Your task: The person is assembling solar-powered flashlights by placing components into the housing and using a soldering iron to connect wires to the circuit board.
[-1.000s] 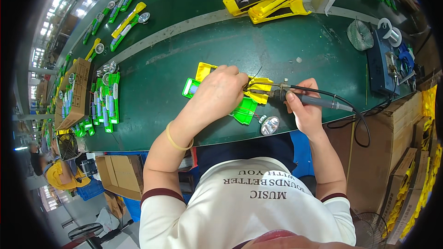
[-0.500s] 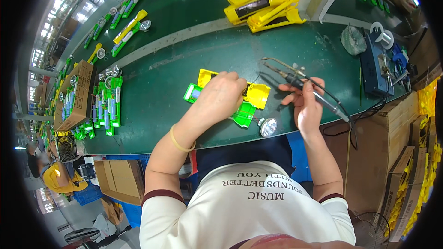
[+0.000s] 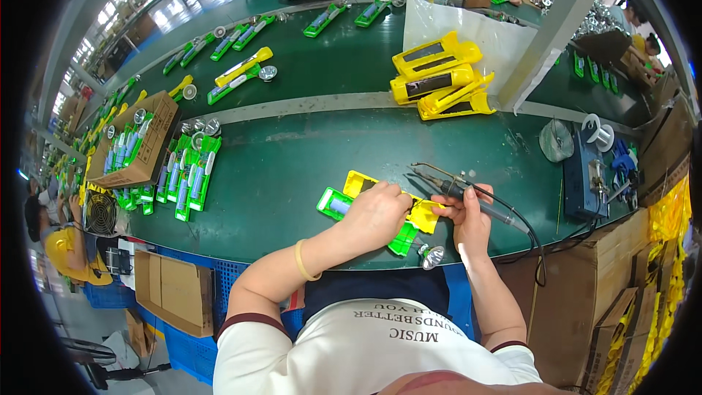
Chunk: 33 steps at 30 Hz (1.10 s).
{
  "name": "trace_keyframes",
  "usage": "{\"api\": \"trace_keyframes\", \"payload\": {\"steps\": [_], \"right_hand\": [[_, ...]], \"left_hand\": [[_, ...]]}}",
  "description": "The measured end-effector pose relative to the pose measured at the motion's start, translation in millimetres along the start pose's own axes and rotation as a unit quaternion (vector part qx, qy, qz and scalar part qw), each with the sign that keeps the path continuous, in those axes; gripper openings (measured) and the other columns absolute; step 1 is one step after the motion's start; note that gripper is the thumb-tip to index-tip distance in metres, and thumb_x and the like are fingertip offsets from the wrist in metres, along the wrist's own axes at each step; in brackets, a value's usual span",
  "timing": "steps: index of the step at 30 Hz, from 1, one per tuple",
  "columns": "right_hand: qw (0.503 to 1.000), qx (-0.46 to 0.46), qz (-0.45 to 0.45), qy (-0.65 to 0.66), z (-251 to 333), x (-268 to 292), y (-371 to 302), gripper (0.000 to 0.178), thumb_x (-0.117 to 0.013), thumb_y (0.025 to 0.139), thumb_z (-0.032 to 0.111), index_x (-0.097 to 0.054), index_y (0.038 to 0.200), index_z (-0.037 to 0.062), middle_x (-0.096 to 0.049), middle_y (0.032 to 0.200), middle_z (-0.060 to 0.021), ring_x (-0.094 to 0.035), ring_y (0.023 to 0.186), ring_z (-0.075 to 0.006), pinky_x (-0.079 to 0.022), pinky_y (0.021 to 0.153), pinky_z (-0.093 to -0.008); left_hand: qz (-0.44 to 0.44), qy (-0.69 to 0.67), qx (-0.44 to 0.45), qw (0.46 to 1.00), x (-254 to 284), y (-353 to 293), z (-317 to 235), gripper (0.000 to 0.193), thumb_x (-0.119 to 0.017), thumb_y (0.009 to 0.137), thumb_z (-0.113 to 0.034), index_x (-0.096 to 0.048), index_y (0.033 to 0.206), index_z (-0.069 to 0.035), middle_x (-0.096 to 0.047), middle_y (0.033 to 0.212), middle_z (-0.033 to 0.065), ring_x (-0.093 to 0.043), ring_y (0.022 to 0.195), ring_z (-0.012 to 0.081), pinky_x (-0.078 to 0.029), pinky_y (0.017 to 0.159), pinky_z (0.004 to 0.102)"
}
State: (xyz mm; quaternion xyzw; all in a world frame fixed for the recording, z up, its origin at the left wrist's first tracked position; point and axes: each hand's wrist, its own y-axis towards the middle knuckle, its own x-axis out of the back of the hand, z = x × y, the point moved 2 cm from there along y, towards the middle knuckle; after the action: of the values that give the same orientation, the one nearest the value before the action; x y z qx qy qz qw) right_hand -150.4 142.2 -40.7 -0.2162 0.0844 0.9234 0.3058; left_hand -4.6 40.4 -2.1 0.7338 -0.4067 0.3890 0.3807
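While the right hand [image 3: 472, 228] holds one soldering iron [image 3: 455, 189], the left hand [image 3: 376, 213] bends over one bright yellow shell [image 3: 424, 218] and one bright green shell [image 3: 402, 240] near the front edge of the bench [image 3: 292, 175], fingertips hidden, so I can't tell its pinch. Both shells poke out either side; a blue battery [image 3: 339, 206] shows leftward, one silvery lamp [image 3: 432, 257] rightward.

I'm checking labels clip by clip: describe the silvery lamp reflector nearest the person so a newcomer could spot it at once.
On the dark green bench, find the edge nearest the white shirt. There, just right of the green casing by the left hand, sits a round, silvery lamp reflector. Unlike the reflectors bunched at the bench's left, it has no other reflector beside it.
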Motion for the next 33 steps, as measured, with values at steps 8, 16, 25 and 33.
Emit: {"api": "trace_keyframes", "payload": {"steps": [8, 16, 25, 33], "right_hand": [[1.000, 0.010, 0.000, 0.004, -2, 0, -1, 0.016, -0.042, 0.094, 0.019, -0.033, 0.097, 0.0068, -0.055, 0.087, -0.0147, -0.064, 0.079, -0.0257, -0.056, 0.062, -0.0310], [1.000, 0.013, -0.013, 0.012, -4, 1, -6, 0.020, -0.047, 0.092, 0.017, -0.033, 0.101, 0.0070, -0.051, 0.090, -0.0118, -0.063, 0.078, -0.0257, -0.054, 0.062, -0.0301], [0.997, 0.061, -0.023, -0.039, 9, -17, -4, 0.022, -0.057, 0.086, 0.013, -0.038, 0.094, 0.0080, -0.050, 0.066, -0.0022, -0.052, 0.053, -0.0080, -0.033, 0.042, -0.0185], [0.994, 0.013, 0.061, -0.084, -7, -35, -7, 0.026, -0.060, 0.083, 0.004, -0.035, 0.092, 0.0041, -0.054, 0.075, -0.0058, -0.054, 0.058, -0.0086, -0.045, 0.052, -0.0204]], "left_hand": [[0.022, -0.485, 0.210, 0.848, 46, -21, 0, 0.009, -0.060, 0.081, -0.005, -0.057, 0.088, 0.000, -0.059, 0.087, 0.0057, -0.059, 0.074, 0.0118, -0.049, 0.061, 0.0245], [-0.089, -0.655, 0.260, 0.704, 26, -40, 21, 0.007, -0.058, 0.083, -0.001, -0.055, 0.090, -0.002, -0.061, 0.085, 0.0091, -0.058, 0.068, 0.0122, -0.049, 0.059, 0.0219], [-0.122, -0.527, 0.243, 0.805, 40, -37, 32, 0.010, -0.060, 0.083, -0.005, -0.063, 0.090, 0.002, -0.062, 0.080, 0.0020, -0.057, 0.073, 0.0081, -0.047, 0.068, 0.0225], [-0.018, -0.030, 0.001, 0.999, 44, -20, 66, 0.007, -0.062, 0.073, -0.004, -0.061, 0.079, -0.002, -0.055, 0.074, 0.0073, -0.055, 0.070, 0.0215, -0.046, 0.065, 0.0294]]}}
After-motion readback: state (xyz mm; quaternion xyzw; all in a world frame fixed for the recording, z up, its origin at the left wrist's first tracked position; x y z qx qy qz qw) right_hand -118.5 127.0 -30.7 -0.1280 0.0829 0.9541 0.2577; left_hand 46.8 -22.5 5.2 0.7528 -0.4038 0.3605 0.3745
